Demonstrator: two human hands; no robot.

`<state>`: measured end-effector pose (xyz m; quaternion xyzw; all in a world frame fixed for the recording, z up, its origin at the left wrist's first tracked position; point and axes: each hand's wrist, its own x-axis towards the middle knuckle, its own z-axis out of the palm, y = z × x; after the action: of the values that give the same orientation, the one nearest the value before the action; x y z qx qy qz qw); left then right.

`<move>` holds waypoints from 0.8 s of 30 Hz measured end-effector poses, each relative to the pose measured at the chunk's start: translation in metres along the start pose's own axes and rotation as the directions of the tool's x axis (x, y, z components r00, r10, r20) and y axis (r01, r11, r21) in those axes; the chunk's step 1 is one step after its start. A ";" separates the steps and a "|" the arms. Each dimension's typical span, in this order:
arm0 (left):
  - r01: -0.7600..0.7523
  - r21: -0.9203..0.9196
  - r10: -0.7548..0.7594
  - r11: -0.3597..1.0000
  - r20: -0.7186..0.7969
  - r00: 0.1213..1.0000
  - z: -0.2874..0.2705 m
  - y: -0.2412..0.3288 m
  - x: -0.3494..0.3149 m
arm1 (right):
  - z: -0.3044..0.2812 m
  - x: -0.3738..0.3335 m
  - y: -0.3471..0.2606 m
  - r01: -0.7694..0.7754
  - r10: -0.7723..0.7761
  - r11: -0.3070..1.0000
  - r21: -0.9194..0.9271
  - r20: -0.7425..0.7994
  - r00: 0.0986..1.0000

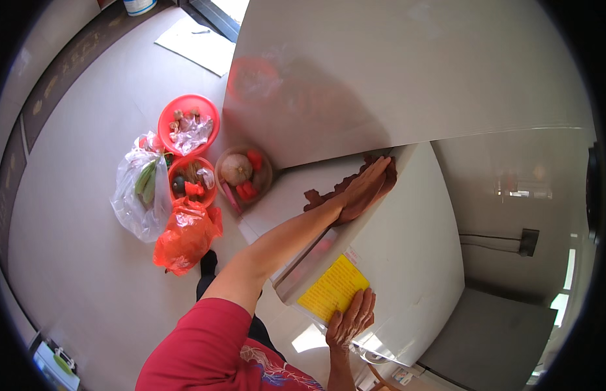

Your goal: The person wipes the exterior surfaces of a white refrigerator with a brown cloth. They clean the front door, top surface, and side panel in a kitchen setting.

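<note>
My left hand (368, 188) lies flat with stretched fingers on a crumpled dark brown cloth (320, 199), pressing it against the upper edge of a white appliance (417, 228). Part of the cloth spreads out beyond the hand, along the base of a tall glossy pale panel (407, 72). Nearer to me, my right hand (352, 318) rests with its fingers extended on the appliance's surface, at the corner of a yellow printed label (333, 287). Nothing shows in that hand.
On the floor to the left stand a red basin (216, 124) with a plastic bag, a smaller red basin (211, 199), and a bowl (269, 186) holding a pumpkin. Beside them sit a clear bag of green vegetables (130, 195) and a red plastic bag (185, 238).
</note>
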<state>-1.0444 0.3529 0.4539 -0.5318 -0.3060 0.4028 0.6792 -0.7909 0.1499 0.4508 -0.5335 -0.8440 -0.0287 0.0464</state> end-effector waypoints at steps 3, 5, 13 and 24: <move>-0.216 0.638 0.197 0.739 0.102 0.975 -0.018 0.024 0.001 | -0.001 0.005 -0.002 0.008 -0.008 1.000 -0.003 0.001 1.000; -0.350 0.932 0.264 0.094 0.316 0.911 -0.051 0.059 0.002 | 0.000 0.006 -0.002 0.030 -0.030 1.000 0.006 0.001 1.000; -0.139 0.461 0.050 -0.876 0.374 0.926 -0.095 0.050 -0.101 | 0.002 0.001 0.000 0.009 -0.009 1.000 -0.015 0.007 1.000; -0.066 -0.012 -0.062 -0.998 0.565 0.823 -0.119 0.154 -0.006 | 0.002 0.002 0.000 0.040 -0.039 0.999 -0.027 0.031 0.999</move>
<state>-0.9809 0.3084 0.2752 0.5695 0.5178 0.5123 0.3810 -0.7917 0.1521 0.4488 -0.5179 -0.8544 -0.0333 0.0256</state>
